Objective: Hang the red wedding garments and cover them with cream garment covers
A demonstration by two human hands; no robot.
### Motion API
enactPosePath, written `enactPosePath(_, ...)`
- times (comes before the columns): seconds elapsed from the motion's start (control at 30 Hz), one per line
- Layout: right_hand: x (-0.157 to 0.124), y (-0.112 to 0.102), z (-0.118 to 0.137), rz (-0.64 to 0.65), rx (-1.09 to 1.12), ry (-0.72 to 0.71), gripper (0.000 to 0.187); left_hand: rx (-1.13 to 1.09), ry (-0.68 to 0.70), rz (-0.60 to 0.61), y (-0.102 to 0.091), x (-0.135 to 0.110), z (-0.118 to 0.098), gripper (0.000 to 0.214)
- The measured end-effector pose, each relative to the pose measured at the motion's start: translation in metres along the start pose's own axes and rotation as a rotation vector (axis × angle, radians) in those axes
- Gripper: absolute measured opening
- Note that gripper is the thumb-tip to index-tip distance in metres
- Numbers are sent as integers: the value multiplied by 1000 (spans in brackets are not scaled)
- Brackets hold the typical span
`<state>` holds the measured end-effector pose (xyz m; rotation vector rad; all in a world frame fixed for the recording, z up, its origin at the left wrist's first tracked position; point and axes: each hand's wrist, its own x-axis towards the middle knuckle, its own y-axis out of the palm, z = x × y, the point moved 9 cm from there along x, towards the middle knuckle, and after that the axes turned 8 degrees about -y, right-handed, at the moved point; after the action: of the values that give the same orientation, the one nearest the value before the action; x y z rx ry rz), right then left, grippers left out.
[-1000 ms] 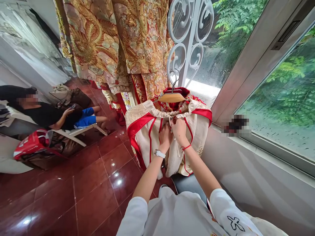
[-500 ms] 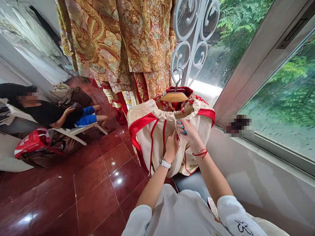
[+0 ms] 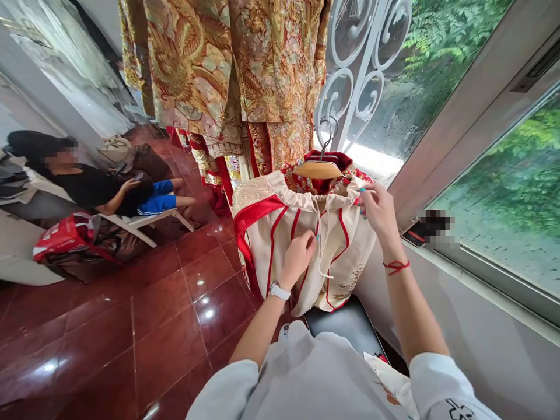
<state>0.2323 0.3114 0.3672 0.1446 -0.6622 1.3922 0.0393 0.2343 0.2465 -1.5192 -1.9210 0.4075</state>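
Observation:
A cream skirt (image 3: 284, 251) with red trim and gold embroidery hangs in front of me from a wooden hanger (image 3: 318, 170). Its gathered waistband (image 3: 297, 197) has a thin white drawstring (image 3: 321, 251) that dangles loose down the front. At the right end of the waistband, beside the hanger, my right hand (image 3: 378, 209) pinches the gathered fabric. My left hand (image 3: 300, 256) is over the skirt's front, just left of the drawstring, with its fingers curled closed; what they hold, if anything, is hidden.
Gold embroidered garments (image 3: 188, 64) hang behind the skirt, beside a white scrolled metal frame (image 3: 356, 76). Below is a black seat (image 3: 345, 332). A window sill runs along the right. At left a person (image 3: 91, 181) sits on a white chair, near a red bag (image 3: 70, 236).
My hands have moved apart from the middle of the waistband. The right went to its right end, the left slightly down and left. The drawstring now dangles in plain view.

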Motion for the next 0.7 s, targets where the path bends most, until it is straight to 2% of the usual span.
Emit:
enactPosePath(0.03, -3, -12, -16, -75, -95, -14, 16, -29, 46, -68, -19, 4, -4, 15)
enactPosePath(0.1, -3, -30, -35, -174, -247, -33, 20, -45, 102, -301, -73, 14, -9, 15)
enactPosePath(0.17, 7, -35, -41, -166, -379, -16, 20, 13, 109, -551, -131, 29, -11, 14)
enactPosePath(0.2, 14, -33, -40, -130, -455, 4, 26, 62, 102, -626, -155, 41, -12, 13)
enactPosePath(0.23, 21, -29, -38, -81, -543, 26, 34, 108, 85, -632, -173, 58, -10, 12)
enactPosePath(0.27, 28, -23, -34, -25, -637, 43, 42, 142, 60, -566, -184, 78, -7, 10)
enactPosePath(0.33, 38, -10, -25, 69, -804, 53, 50, 157, 4, -309, -186, 117, 4, 13)
enactPosePath(0.4, 44, 2, -18, 145, -893, -1, 47, 103, -22, -84, -178, 139, 13, 24)
enactPosePath(0.47, 47, 13, -13, 225, -899, -121, 43, 19, -6, -9, -173, 145, 15, 28)
enactPosePath(0.57, 50, 17, -12, 293, -797, -260, 40, -58, 35, -104, -174, 141, 11, 30)
enactPosePath(0.7, 59, 12, -20, 337, -556, -197, 37, -27, 63, -361, -182, 128, 6, 32)
